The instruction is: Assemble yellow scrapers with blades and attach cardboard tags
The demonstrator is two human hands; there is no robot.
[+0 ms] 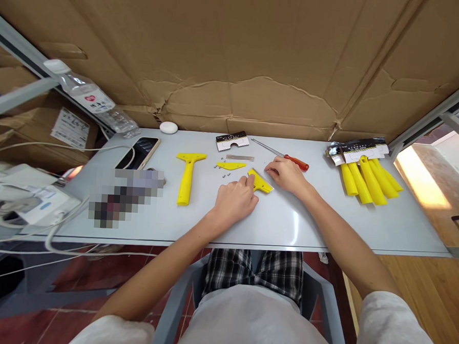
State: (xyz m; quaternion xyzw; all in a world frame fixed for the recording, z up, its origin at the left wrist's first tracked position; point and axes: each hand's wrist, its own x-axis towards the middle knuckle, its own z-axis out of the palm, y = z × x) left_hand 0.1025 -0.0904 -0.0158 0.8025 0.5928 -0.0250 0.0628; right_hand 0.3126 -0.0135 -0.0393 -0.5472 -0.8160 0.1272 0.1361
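Observation:
My left hand [236, 198] is closed round the handle of a yellow scraper [263, 184], whose wide head points up and to the right. Just right of that head, my right hand [287, 175] has its fingertips pinched together near the tabletop; what they hold, if anything, is too small to tell. Beyond the hands lie a yellow clamp plate [232, 166], a thin metal blade [240, 157] and several small screws [224, 176]. A screwdriver [297, 162] with a red handle rests behind my right hand. Left of my hands lies a second yellow scraper [186, 180].
Yellow scraper handles [367, 182] in a card pack lie at right. A black-and-white card [232, 141] is at the back. At left are a phone [140, 153], a white oval object [168, 127], a plastic bottle [98, 102], a power strip [45, 206] with cables, and a blurred-out patch.

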